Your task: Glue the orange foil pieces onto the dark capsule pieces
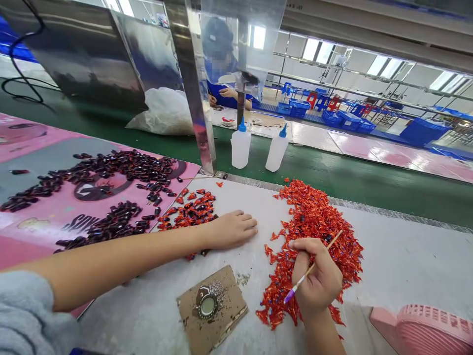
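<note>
My left hand (pixel 233 230) lies palm down on the white tabletop, its fingers stretched out. Beside its wrist is a small heap of red-and-black pieces (pixel 195 207), partly covered by my forearm. My right hand (pixel 318 276) is closed around a thin wooden paintbrush (pixel 335 239) whose bristle end is purple and points down to the left. Thumb and index finger reach into a large pile of small red pieces (pixel 314 207) with purple specks; whether they pinch one is unclear. Between the hands, nearer me, a small round cap of liquid (pixel 207 306) rests on stained cardboard (pixel 195 335).
Many dark glossy pieces (pixel 129 167) are spread over a pink printed mat (pixel 44 222) at the left. Two white squeeze bottles (pixel 241 148) with blue tips stand behind a metal post (pixel 199 108). A pink fan (pixel 432 325) sits at lower right. Across the line a co-worker (pixel 221 74) sits.
</note>
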`<state>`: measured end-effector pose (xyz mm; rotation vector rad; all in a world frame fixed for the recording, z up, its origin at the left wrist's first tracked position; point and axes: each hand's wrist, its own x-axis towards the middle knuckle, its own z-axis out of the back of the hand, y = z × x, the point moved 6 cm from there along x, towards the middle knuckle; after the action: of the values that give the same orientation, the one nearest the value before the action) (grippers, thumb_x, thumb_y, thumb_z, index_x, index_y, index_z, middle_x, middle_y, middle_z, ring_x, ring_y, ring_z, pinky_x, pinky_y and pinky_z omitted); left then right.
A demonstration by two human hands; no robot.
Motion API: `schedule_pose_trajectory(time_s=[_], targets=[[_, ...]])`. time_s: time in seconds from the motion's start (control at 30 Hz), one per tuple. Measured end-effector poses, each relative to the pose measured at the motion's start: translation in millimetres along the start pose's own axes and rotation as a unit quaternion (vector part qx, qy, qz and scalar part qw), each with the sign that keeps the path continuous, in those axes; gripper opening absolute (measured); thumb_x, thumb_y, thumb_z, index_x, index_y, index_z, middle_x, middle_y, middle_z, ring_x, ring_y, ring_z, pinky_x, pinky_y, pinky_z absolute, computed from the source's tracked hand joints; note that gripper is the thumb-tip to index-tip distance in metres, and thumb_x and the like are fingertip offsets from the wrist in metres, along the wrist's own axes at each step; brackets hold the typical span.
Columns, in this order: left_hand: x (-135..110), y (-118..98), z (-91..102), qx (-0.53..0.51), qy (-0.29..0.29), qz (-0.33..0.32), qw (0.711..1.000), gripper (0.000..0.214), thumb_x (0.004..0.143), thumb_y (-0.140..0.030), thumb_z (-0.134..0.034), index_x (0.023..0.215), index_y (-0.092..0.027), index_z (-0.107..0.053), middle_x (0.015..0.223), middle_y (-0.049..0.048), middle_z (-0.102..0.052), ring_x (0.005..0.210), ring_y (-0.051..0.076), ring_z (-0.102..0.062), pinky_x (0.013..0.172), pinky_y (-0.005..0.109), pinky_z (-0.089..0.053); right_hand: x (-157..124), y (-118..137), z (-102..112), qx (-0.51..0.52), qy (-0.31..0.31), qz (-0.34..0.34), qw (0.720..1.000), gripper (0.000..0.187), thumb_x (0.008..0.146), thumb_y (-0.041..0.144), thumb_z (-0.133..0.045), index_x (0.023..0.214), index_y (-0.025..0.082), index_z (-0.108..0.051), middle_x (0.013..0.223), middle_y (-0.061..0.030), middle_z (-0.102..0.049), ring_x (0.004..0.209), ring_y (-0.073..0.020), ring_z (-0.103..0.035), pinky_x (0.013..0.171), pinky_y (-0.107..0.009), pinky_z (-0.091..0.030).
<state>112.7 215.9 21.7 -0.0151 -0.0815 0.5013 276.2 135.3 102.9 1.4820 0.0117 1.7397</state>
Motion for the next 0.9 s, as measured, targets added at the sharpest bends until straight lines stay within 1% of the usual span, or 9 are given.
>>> schedule_pose_trajectory(time_s=[0.13, 0.23, 0.33, 0.43, 0.53, 0.6, 0.67, 0.77, 0.9], targets=[[14.6, 30.9, 0.1, 0.059, -0.005, 0.045, 0.997, 0.018, 0.092, -0.011, -0.049, 0.09, -0.015, -0.066, 0.094, 0.0155, -0.069, 0.089, 0.027, -0.063, 0.075, 0.037, -0.045, 0.0, -0.7, -3.2, -0.02, 0.02, 0.022, 0.999, 0.024, 0.085, 0.0, -0.048, 0.082, 0.02, -0.062, 0.071, -0.0002, -0.065, 0.065, -0.0144, -0.065, 0.061, -0.028, -0.054], [33.0, 67.0, 15.6, 0.085, -0.007, 0.075, 0.993, 0.016, 0.092, -0.013, -0.052, 0.088, -0.015, -0.068, 0.095, 0.0155, -0.07, 0.09, 0.027, -0.064, 0.075, 0.037, -0.045, 1.4, -2.2, -5.6, -0.041, 0.025, 0.047, 0.998, 0.023, 0.084, 0.001, -0.05, 0.08, 0.02, -0.062, 0.069, -0.0002, -0.065, 0.063, -0.0149, -0.065, 0.061, -0.028, -0.054], [28.8, 83.8, 36.4, 0.095, -0.023, 0.088, 0.991, 0.02, 0.094, -0.024, -0.053, 0.1, -0.012, -0.068, 0.106, 0.0196, -0.069, 0.098, 0.031, -0.064, 0.082, 0.041, -0.046, 1.1, -1.1, -9.2, -0.051, 0.029, 0.085, 0.995, 0.024, 0.084, -0.001, -0.049, 0.079, 0.02, -0.062, 0.068, -0.0001, -0.064, 0.062, -0.0144, -0.064, 0.06, -0.027, -0.054], [-12.0, 71.1, 46.2, 0.083, -0.031, 0.053, 0.995, 0.046, 0.092, -0.043, -0.054, 0.127, -0.013, -0.059, 0.131, 0.0213, -0.061, 0.117, 0.035, -0.057, 0.096, 0.046, -0.042, -1.0, -0.8, -13.0, -0.046, 0.044, 0.102, 0.993, 0.026, 0.084, -0.003, -0.049, 0.08, 0.02, -0.061, 0.069, -0.0002, -0.063, 0.064, -0.014, -0.064, 0.06, -0.027, -0.054], [-75.3, 38.8, 39.1, 0.014, -0.014, -0.072, 0.997, 0.069, 0.084, -0.06, -0.056, 0.141, -0.021, -0.05, 0.145, 0.0158, -0.052, 0.132, 0.039, -0.046, 0.11, 0.052, -0.031, -2.1, -1.5, -14.5, -0.041, 0.059, 0.092, 0.993, 0.026, 0.084, -0.003, -0.049, 0.083, 0.019, -0.061, 0.071, -0.0008, -0.063, 0.067, -0.0143, -0.064, 0.061, -0.027, -0.054], [-110.7, 24.1, 29.0, -0.032, 0.009, -0.12, 0.992, 0.066, 0.083, -0.063, -0.057, 0.141, -0.032, -0.049, 0.152, 0.0079, -0.047, 0.14, 0.039, -0.037, 0.116, 0.053, -0.02, -2.0, -1.5, -12.6, -0.043, 0.056, 0.085, 0.994, 0.025, 0.084, -0.003, -0.051, 0.085, 0.019, -0.062, 0.075, -0.0017, -0.065, 0.069, -0.0149, -0.065, 0.063, -0.028, -0.055], [-127.9, 19.5, 17.7, -0.052, 0.029, -0.135, 0.989, 0.052, 0.089, -0.056, -0.054, 0.138, -0.04, -0.052, 0.156, 0.0013, -0.041, 0.145, 0.036, -0.03, 0.12, 0.052, -0.012, -1.6, -1.5, -9.3, -0.045, 0.045, 0.078, 0.995, 0.025, 0.083, -0.004, -0.053, 0.087, 0.019, -0.064, 0.077, -0.0023, -0.066, 0.071, -0.0151, -0.066, 0.065, -0.028, -0.055], [-115.8, 34.0, 6.1, -0.06, 0.032, -0.093, 0.993, 0.042, 0.095, -0.045, -0.049, 0.136, -0.04, -0.055, 0.156, 0.0013, -0.04, 0.147, 0.034, -0.028, 0.12, 0.054, -0.01, -1.2, -2.1, -6.9, -0.044, 0.037, 0.072, 0.996, 0.025, 0.083, -0.004, -0.054, 0.087, 0.018, -0.064, 0.077, -0.0021, -0.067, 0.07, -0.0149, -0.066, 0.066, -0.028, -0.055], [-62.4, 62.8, 1.5, -0.049, 0.03, -0.041, 0.997, 0.043, 0.097, -0.039, -0.045, 0.138, -0.036, -0.054, 0.154, 0.0041, -0.044, 0.147, 0.034, -0.027, 0.118, 0.057, -0.011, 0.0, -1.9, -10.6, -0.053, 0.043, 0.077, 0.995, 0.025, 0.084, -0.003, -0.052, 0.085, 0.019, -0.063, 0.075, -0.0017, -0.065, 0.068, -0.0147, -0.065, 0.063, -0.028, -0.055]])
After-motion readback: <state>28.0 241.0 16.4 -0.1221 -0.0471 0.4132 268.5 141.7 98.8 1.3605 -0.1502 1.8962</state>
